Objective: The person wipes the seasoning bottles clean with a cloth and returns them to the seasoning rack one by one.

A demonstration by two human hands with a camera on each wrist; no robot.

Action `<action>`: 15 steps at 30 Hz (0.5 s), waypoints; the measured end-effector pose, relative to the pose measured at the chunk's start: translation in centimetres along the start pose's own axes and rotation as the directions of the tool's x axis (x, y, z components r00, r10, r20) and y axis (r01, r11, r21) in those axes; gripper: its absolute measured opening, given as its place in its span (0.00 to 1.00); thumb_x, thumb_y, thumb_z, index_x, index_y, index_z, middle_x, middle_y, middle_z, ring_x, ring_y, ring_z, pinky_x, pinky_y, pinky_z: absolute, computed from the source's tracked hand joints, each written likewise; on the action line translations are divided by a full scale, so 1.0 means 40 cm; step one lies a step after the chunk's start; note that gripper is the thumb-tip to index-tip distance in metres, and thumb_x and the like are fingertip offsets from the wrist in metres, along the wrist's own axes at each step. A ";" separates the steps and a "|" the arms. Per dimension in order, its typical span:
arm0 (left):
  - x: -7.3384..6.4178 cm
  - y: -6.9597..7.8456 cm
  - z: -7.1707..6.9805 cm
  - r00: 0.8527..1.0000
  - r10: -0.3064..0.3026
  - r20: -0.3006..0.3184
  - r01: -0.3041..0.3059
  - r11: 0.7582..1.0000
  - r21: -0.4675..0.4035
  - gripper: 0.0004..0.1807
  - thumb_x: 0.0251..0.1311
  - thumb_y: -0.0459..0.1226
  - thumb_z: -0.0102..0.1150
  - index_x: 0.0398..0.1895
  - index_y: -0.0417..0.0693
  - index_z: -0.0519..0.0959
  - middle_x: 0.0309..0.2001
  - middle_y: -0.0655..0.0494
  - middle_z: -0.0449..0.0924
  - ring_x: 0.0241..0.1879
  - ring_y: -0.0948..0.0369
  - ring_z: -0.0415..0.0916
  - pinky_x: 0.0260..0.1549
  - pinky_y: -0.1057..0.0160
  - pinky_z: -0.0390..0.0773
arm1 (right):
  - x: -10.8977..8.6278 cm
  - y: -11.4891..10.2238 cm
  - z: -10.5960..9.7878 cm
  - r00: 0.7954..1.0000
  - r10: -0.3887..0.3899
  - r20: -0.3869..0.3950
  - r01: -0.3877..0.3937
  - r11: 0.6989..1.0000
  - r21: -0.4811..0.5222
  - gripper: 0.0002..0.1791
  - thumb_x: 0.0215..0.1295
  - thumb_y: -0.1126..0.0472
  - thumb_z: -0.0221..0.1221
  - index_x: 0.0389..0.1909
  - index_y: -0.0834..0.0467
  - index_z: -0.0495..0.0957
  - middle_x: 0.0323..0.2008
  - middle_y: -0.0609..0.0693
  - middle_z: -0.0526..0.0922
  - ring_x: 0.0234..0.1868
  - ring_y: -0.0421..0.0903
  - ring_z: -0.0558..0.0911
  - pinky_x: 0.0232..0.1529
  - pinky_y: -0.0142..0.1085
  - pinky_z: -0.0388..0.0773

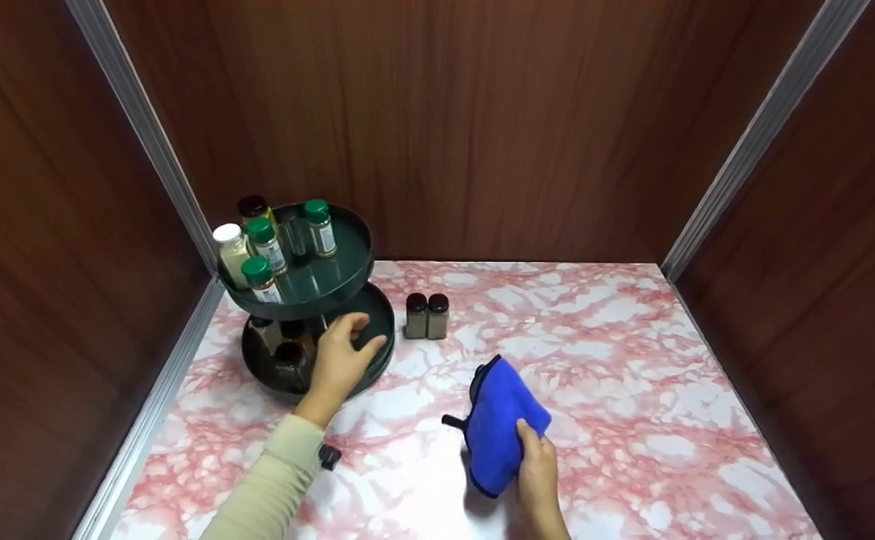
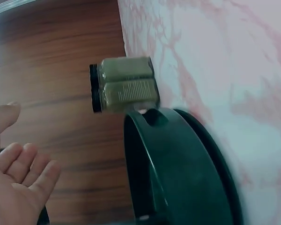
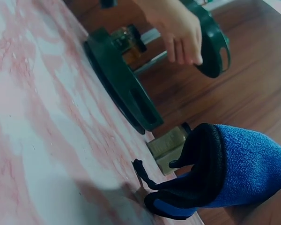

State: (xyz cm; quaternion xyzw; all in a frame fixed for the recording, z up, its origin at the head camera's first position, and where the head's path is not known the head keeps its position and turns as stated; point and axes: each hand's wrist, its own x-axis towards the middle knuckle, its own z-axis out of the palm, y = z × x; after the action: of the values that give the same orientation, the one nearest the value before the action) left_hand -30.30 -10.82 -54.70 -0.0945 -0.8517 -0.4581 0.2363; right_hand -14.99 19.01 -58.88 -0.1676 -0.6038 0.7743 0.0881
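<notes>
My left hand (image 1: 341, 358) is held over the front of a dark green two-tier turntable rack, its fingers loosely bent and nothing between them. Under it lies the lower tray (image 1: 380, 315), with several dark-capped jars (image 1: 289, 357) in its left part. In the left wrist view the tray wall (image 2: 178, 164) stands to the right of the hand. My right hand (image 1: 539, 472) grips a folded blue cloth (image 1: 503, 424) with black edging and a small black loop, held close over the table. The thumb lies on top of the cloth; the other fingers are mostly hidden.
On the upper tray (image 1: 340, 271) stand green-capped bottles (image 1: 323, 234), a white-capped bottle (image 1: 233, 259) and a dark-capped one. Two black-capped spice jars (image 1: 427, 322) stand side by side right of the rack. Wood panels (image 1: 482, 135) enclose the marbled table (image 1: 632, 375).
</notes>
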 end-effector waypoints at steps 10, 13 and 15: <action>0.091 0.016 0.062 0.930 -0.217 0.296 0.147 0.959 0.244 0.41 0.53 0.42 0.77 0.69 0.39 0.70 0.63 0.43 0.76 0.66 0.45 0.71 0.66 0.47 0.70 | -0.001 0.002 0.001 1.000 -0.010 0.007 0.011 1.000 -0.005 0.23 0.80 0.55 0.48 0.53 0.73 0.79 0.40 0.55 0.89 0.39 0.42 0.87 0.45 0.36 0.83; 0.114 0.014 0.084 0.920 -0.203 0.335 0.124 0.962 0.244 0.43 0.52 0.43 0.78 0.70 0.40 0.68 0.64 0.42 0.74 0.66 0.44 0.70 0.67 0.47 0.69 | -0.002 0.001 0.001 1.000 -0.002 -0.002 0.002 1.000 0.007 0.24 0.79 0.54 0.49 0.54 0.73 0.78 0.40 0.55 0.89 0.39 0.42 0.87 0.45 0.36 0.83; 0.128 0.014 0.098 0.915 -0.187 0.359 0.104 0.966 0.238 0.45 0.51 0.43 0.78 0.71 0.41 0.68 0.65 0.41 0.73 0.67 0.44 0.69 0.67 0.48 0.69 | -0.004 0.001 0.001 1.000 0.002 -0.011 -0.002 1.000 0.015 0.24 0.79 0.54 0.49 0.54 0.73 0.78 0.40 0.54 0.89 0.39 0.43 0.87 0.45 0.36 0.83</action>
State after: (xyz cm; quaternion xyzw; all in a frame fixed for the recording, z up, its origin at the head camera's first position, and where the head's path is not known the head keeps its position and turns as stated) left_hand -35.78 -7.57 -53.64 -0.0909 -0.9301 -0.3534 0.0416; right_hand -14.86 18.90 -58.90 -0.1715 -0.5972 0.7781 0.0919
